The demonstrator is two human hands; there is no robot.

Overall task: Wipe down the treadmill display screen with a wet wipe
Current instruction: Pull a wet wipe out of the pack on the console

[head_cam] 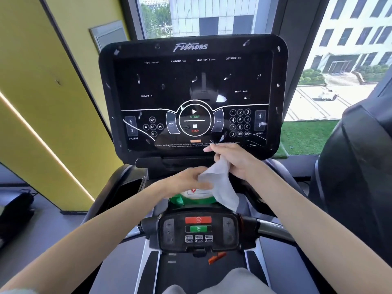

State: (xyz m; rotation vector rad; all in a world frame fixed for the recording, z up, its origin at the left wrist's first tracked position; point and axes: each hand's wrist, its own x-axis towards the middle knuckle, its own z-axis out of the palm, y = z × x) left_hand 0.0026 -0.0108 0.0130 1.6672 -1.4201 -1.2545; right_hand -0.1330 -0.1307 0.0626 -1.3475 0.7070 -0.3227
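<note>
From the head camera, the treadmill display screen (pixel 193 85) stands upright at the far centre. It is dark, with white labels, a START and STOP ring and a number pad, and pale flecks and streaks are scattered across the glass and its frame. Just below its bottom edge, the right hand (pixel 233 160) holds the top of a white wet wipe (pixel 220 183), its fingers curled round the bunched cloth, which hangs down and to the near side. The left hand (pixel 186 181) reaches in from the left and its fingers, blurred here, appear to pinch the wipe's left edge. Under both hands a green and white wipe pack (pixel 191 198) lies on the console surface, with a small control panel (pixel 198 232) nearer, bearing a red and a green button. A yellow wall (pixel 42 81) runs along the left.
</note>
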